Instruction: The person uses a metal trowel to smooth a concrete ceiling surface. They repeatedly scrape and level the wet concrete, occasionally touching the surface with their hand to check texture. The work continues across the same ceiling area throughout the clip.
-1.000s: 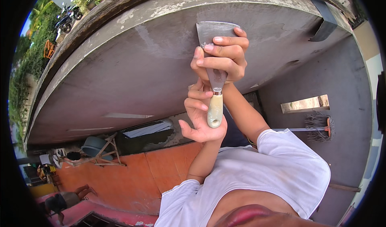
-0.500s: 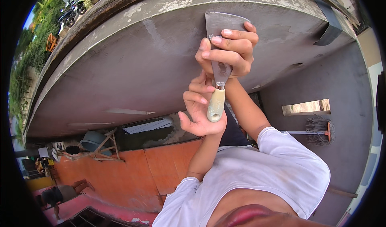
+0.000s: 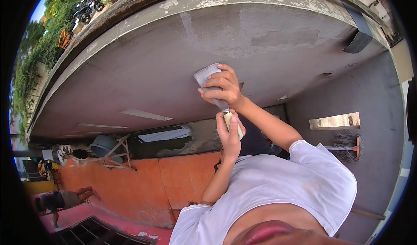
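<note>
A putty knife [image 3: 220, 101] with a wide metal blade and a pale handle is held in front of my body, before the grey plastered wall [image 3: 156, 80]. My left hand [image 3: 230, 134] wraps round its handle, the thumb lying along it. Higher up, my right hand [image 3: 223, 86] grips the blade, with fingers spread across its face. The blade's wide end points up and to the left; greyish residue coats its face. Whether its edge touches the wall, I cannot tell.
A mop [image 3: 347, 147] is by the right wall, below a small opening [image 3: 334, 121]. A dark strip [image 3: 359, 34] hangs over the wall's top. To the left, a tub [image 3: 106, 147] rests by a wooden stand [image 3: 124, 156] on orange floor [image 3: 143, 188]. Another person [image 3: 65, 200] is farther left.
The putty knife has come down and leftward, away from the wall's upper part, and its blade now tilts left. My left hand's fingers, loose before, have closed round the handle.
</note>
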Tool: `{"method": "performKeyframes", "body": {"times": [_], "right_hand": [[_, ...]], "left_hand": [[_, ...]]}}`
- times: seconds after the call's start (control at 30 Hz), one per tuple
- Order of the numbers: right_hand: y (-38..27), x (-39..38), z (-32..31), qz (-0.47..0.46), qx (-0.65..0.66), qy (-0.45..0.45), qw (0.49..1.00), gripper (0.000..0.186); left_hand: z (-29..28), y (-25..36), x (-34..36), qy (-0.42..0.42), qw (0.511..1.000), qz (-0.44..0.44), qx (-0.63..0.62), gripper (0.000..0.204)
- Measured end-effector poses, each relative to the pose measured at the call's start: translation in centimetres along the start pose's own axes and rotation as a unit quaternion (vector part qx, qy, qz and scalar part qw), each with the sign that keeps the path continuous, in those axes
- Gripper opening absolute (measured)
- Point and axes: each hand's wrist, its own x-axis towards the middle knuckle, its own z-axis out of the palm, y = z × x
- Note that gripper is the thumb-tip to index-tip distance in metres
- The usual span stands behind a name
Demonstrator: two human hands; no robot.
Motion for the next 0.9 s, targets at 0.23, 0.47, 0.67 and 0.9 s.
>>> {"method": "performKeyframes", "body": {"times": [0.23,0.47,0.67,0.9], "right_hand": [[-0.3,-0.1,-4.8,-0.068,-0.043,-0.16,0.984,0.043],[2.4,6.7,-4.0,0.058,-0.236,0.053,0.969,0.055],[-2.4,-0.3,2.0,-0.075,-0.033,-0.412,0.908,0.055],[-4.9,-1.4,0.4,-0.035,0.043,-0.38,0.923,0.06]], "left_hand": [[-7.9,-2.0,-5.3,0.157,0.986,0.027,0.048,0.024],[-14.1,-1.9,-9.9,0.33,0.941,0.048,0.058,0.026],[-13.4,-0.8,-13.3,0.383,0.921,0.064,0.038,0.029],[-14.5,-1.3,-16.7,0.398,0.911,0.062,0.082,0.032]]}}
